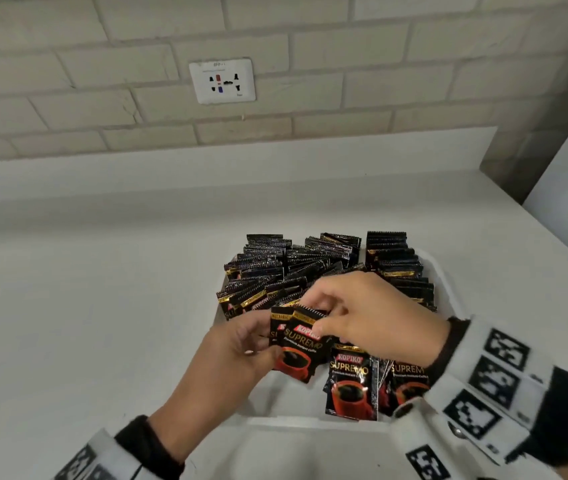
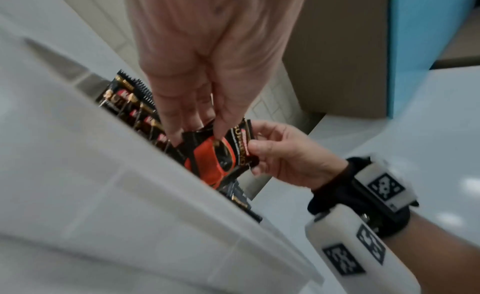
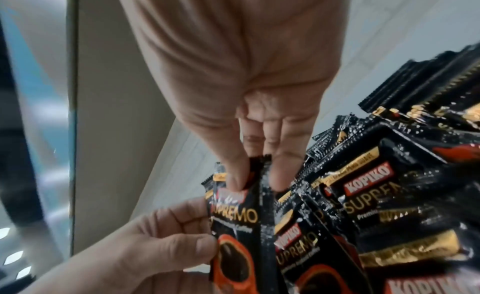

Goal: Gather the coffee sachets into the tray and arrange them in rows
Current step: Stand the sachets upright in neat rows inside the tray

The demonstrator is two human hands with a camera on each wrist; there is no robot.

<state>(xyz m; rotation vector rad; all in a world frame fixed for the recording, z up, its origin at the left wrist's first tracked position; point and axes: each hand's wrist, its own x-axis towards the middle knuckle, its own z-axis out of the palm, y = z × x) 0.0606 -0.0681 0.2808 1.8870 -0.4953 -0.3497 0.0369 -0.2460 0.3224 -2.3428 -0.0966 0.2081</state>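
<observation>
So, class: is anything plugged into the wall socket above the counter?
No: the wall socket shows only bare openings, with no plug or cable.

Pale brick wall (image 1: 344,64), white socket (image 1: 221,81), white counter (image 1: 102,289)

It looked like a pantry or kitchenette corner; a plain white table (image 1: 102,289) ran against a pale brick-tiled wall (image 1: 344,81); a white multi-pin wall socket (image 1: 221,80) sat above it; a white tray (image 1: 443,271) held instant-coffee sachets (image 1: 351,386).
</observation>
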